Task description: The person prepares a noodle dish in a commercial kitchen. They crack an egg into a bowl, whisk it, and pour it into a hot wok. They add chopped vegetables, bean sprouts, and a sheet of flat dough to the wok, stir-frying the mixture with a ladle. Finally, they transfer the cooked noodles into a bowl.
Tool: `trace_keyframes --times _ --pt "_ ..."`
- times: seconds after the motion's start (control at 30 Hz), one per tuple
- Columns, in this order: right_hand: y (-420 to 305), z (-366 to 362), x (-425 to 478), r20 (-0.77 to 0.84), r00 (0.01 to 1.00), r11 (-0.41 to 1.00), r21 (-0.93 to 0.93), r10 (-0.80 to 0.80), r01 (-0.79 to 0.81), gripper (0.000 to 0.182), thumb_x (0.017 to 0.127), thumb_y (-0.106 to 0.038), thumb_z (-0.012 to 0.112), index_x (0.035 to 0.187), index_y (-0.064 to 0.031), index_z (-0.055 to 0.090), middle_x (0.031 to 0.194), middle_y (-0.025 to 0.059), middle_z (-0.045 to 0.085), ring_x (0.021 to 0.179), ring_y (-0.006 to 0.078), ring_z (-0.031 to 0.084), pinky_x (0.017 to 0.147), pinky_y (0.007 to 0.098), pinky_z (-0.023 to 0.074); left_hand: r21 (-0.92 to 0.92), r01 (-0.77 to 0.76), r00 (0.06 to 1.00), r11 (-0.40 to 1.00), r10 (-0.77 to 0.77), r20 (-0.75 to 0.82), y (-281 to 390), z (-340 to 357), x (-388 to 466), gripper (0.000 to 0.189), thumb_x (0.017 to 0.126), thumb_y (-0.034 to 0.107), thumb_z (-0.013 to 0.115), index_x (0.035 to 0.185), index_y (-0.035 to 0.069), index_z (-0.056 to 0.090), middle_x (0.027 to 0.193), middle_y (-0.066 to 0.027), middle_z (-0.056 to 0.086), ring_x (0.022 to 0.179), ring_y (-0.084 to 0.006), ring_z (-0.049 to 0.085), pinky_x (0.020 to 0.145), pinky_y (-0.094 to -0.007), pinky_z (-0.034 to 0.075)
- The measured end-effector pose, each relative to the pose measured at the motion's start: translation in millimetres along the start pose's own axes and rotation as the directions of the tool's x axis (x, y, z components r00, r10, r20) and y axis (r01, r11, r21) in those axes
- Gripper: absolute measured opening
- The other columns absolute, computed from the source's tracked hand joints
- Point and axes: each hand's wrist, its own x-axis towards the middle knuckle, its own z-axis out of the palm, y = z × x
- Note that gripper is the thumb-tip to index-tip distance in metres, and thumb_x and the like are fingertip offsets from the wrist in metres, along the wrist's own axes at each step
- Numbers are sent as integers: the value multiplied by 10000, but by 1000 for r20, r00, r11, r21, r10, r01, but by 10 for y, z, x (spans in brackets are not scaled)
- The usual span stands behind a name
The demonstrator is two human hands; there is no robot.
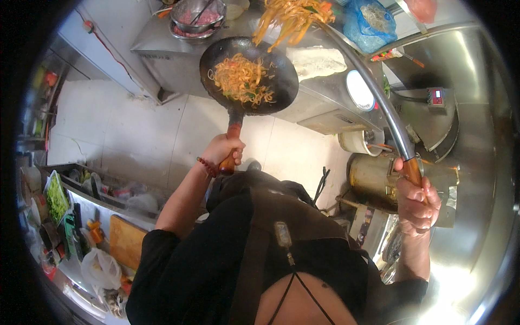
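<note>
My left hand [225, 150] is wrapped around the wooden handle of a dark iron wok [284, 87]. Inside the wok lies a heap of fried noodles [243, 79] with bits of green and red vegetable. The wok is held off the floor, its far rim overlapping the steel counter in the picture. My right hand [418, 203] grips the wooden end of a long-handled metal ladle [380, 95]. More noodles [294, 18] are piled on the ladle's far end at the top of the view, hiding its bowl; some strands hang down over the edge.
Metal bowls of pink meat [198, 16] stand on the steel counter [162, 36]. A blue plastic bag [369, 26], a whitish flat slab [317, 61] and a white lid [360, 90] lie to the right. Lower down are a large stained pot [371, 178] and, at left, a cutting board [126, 241].
</note>
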Motion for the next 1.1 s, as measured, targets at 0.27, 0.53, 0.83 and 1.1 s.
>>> trace_keyframes --times 0.27,0.53,0.83,1.1 --pt "-343 333 388 88 996 999 -36 -25 28 544 984 -94 340 1399 89 40 858 104 354 466 69 356 287 207 297 22 -1 999 1000 2 -32 37 10 -14 155 811 47 567 695 35 466 562 -36 467 475 -140 461 464 -287 430" --pt "-956 170 1092 104 994 980 -197 -13 34 506 970 -80 359 1368 105 108 874 111 410 527 103 442 344 229 397 -51 4 999 999 -5 -33 35 23 -22 119 805 6 567 820 38 453 636 -32 454 489 -111 440 434 -280 392" --pt "-1520 -1188 2320 -11 999 937 -348 39 -40 457 930 -79 484 1309 95 295 831 35 433 535 26 375 380 136 299 -26 32 997 999 -34 -66 51 61 0 129 795 19 576 828 45 454 630 -26 463 459 -118 447 430 -282 405" --pt "-1250 -1611 2961 -282 936 503 -852 -212 -142 194 876 -60 535 1031 45 486 755 37 471 522 65 392 410 200 319 -55 17 998 998 -20 -52 90 61 -63 137 797 1 553 879 14 444 607 -48 478 472 -136 465 443 -283 430"
